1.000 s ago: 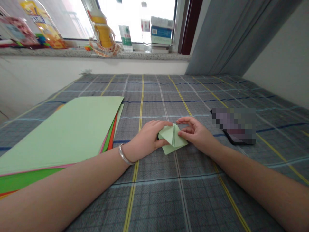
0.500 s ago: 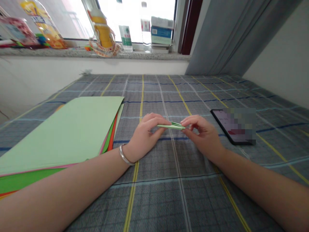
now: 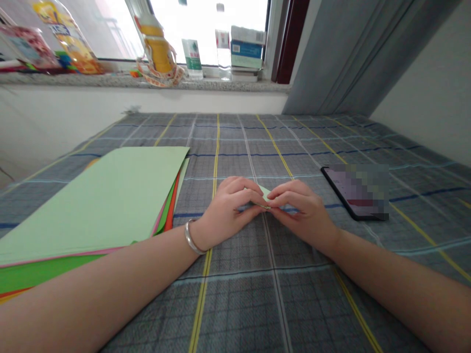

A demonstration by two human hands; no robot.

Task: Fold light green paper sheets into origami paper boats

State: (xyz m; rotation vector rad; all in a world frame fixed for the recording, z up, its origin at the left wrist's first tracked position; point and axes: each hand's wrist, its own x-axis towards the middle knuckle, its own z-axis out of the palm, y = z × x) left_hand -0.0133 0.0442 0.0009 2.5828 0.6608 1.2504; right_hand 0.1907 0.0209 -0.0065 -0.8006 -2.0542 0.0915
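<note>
Between my fingertips is a small piece of folded pale green paper [image 3: 264, 192], mostly covered by my fingers. My left hand [image 3: 237, 203], with a silver bangle [image 3: 190, 237] at its wrist, pinches the paper from the left. From the right, my right hand [image 3: 300, 205] pinches its near edge with thumb and fingers. The fingertips of both hands almost meet over the paper, just above the plaid cloth [image 3: 239, 304]. How the paper's folds lie underneath cannot be seen.
A stack of coloured paper [image 3: 110, 196], pale green on top, lies to the left beside my forearm. On the right rests a phone [image 3: 342, 191], its screen partly blurred. Along the windowsill [image 3: 206, 84] stand a yellow bottle [image 3: 156, 49], a tube [image 3: 192, 59] and boxes [image 3: 246, 51].
The folded paper has been tilted and brought slightly nearer, so less of it shows. My right hand has shifted left and my left fingers have moved right, closing the gap between them.
</note>
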